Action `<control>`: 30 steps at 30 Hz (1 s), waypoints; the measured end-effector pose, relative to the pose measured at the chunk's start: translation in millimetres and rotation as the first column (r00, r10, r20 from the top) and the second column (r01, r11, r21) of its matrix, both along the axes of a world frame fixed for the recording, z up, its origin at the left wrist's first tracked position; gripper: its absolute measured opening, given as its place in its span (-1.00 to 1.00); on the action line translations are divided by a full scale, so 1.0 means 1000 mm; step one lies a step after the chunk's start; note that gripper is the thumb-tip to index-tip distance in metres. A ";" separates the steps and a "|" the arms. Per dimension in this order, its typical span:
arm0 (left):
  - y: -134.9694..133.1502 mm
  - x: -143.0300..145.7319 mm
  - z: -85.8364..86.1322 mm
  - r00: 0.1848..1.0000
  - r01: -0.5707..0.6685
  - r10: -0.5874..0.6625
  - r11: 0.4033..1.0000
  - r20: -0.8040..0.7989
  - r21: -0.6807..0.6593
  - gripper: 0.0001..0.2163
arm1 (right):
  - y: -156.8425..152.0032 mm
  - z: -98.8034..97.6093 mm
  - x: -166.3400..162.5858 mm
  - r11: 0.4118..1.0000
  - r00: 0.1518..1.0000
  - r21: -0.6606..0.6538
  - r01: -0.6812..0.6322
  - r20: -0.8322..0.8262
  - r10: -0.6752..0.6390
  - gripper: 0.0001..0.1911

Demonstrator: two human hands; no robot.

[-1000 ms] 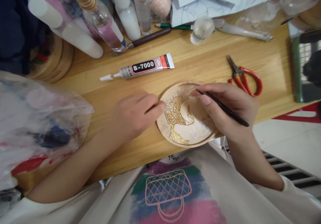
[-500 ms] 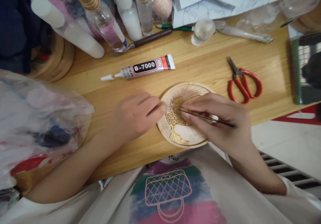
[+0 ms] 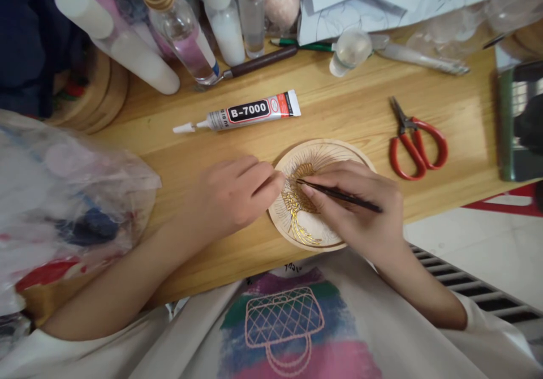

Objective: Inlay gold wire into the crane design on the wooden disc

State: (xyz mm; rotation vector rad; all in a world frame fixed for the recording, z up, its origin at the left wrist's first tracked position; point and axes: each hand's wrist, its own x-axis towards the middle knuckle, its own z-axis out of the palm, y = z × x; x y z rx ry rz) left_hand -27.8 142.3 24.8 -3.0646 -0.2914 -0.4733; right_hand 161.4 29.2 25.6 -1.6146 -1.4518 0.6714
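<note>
Head view: a round wooden plaque (image 3: 299, 209) lies on the bench (image 3: 169, 158), partly beneath the right hand (image 3: 362, 206), clamped on dark tweezers (image 3: 339, 193); the left hand (image 3: 235, 195) touches the plaque's rim, grip unclear. Gold lines and fine rays mark its pale face.

Right fingers (image 3: 339, 173) pinch together (left fingers (image 3: 257, 172) curled)

loose papers (image 3: 365, 8) lie behind a small cup (image 3: 352, 51); a plastic bag (image 3: 95, 181) sits left.
</note>
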 end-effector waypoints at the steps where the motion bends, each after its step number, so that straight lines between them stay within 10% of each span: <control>1: 0.000 0.000 0.000 1.000 0.001 -0.001 1.000 0.003 0.001 -0.80 | 0.000 0.000 0.000 1.000 1.000 0.002 0.000 -0.002 0.000 -0.92; 30: -0.001 0.002 -0.005 0.998 -0.054 0.054 0.999 0.020 0.001 -0.88 | 0.001 -0.003 -0.003 0.998 0.998 -0.030 0.062 -0.014 -0.063 -0.88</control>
